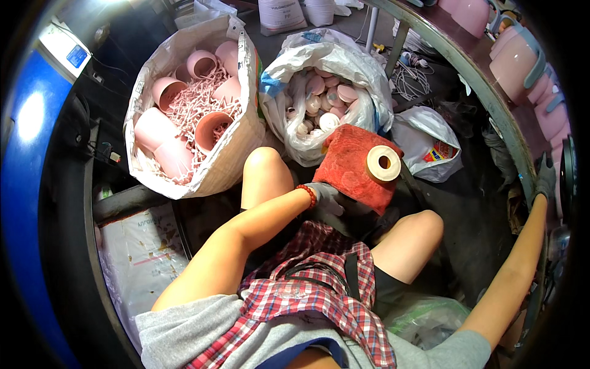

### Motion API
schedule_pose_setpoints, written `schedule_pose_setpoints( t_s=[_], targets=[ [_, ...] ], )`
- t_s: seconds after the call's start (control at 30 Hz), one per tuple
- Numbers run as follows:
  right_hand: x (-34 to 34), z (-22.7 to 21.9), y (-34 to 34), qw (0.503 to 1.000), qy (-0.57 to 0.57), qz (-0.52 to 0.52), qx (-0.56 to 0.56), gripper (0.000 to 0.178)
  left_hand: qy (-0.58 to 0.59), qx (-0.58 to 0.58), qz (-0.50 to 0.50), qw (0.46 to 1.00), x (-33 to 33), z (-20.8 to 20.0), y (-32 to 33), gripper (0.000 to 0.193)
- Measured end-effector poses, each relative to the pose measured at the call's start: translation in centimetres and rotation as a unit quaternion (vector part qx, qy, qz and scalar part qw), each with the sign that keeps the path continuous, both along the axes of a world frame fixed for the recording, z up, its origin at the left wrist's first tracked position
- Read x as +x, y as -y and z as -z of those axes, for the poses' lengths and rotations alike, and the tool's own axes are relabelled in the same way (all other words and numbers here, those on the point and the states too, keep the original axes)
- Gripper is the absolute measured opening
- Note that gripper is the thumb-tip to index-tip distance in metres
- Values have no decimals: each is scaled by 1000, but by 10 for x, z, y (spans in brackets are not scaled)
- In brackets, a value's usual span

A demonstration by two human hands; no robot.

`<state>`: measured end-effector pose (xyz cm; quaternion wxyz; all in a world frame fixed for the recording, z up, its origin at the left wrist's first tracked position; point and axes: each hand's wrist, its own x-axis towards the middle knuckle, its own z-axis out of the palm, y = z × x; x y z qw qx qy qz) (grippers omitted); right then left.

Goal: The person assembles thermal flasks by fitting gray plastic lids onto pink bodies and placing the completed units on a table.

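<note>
My left hand (329,198), in a grey glove with a red bead bracelet at the wrist, rests by the near left edge of a red cloth-covered block (350,163). Its fingers look loosely stretched, partly in shadow, with nothing seen in them. On the block's right part lies a cream round disc (383,163) with a hole in its middle. Far to the right, my right hand (545,177), also gloved, reaches to the table edge with its fingers apart. Pink pitchers (516,64) with grey-blue handles line the table beyond that hand.
A large white woven sack (236,147) holds pink cups and thin pink scraps. Beside it, a plastic-lined bag (375,92) contains pink and white round pieces. A smaller white bag (424,132) lies near the curved metal table edge (491,92). Cables (413,80) lie behind.
</note>
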<state>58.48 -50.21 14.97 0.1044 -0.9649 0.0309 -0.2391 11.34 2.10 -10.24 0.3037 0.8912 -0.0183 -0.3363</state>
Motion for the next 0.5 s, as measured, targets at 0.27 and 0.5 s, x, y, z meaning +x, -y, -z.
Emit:
schedule_pose_setpoints(
  t_s=[0.27, 0.5],
  targets=[
    [0, -6, 24, 998, -16, -56, -13, 68, 123, -341, -122, 924, -66, -79, -25, 37],
    [20, -5, 5, 991, -54, -116, 33, 71, 673, 228, -425, 561, -270, -89, -145, 49]
  ],
)
